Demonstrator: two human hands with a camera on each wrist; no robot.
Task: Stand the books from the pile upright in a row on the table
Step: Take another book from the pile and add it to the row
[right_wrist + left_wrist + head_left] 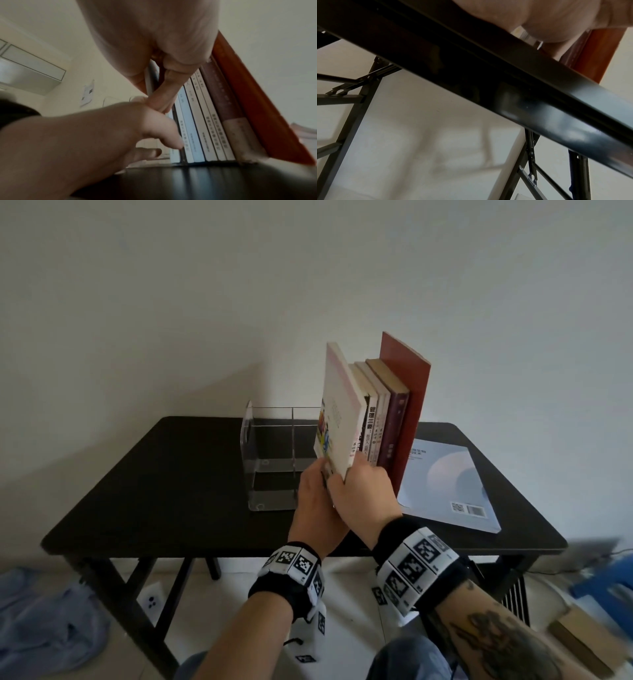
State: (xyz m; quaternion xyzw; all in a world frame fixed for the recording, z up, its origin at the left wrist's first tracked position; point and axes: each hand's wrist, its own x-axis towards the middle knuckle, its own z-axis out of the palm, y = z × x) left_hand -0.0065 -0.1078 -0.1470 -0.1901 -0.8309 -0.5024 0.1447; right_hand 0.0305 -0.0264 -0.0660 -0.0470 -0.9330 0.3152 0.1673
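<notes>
A white book with a pink edge (339, 412) leans tilted at the left end of a row of upright books (380, 419) on the black table (171, 481). A tall red book (409, 405) ends the row on the right. My right hand (342, 475) grips the white book's lower edge; in the right wrist view its thumb and fingers pinch the thin book (151, 77) beside the row (202, 128). My left hand (313, 487) rests against the book's lower left cover with relaxed fingers (171, 140). A light blue book (448, 487) lies flat at the right.
A clear acrylic divider rack (270, 453) stands on the table just left of the books. The left wrist view shows mostly the table's front rail (505, 88) and legs. On the floor are blue cloth (44, 628), a blue stool (606, 583) and a brown book (582, 645).
</notes>
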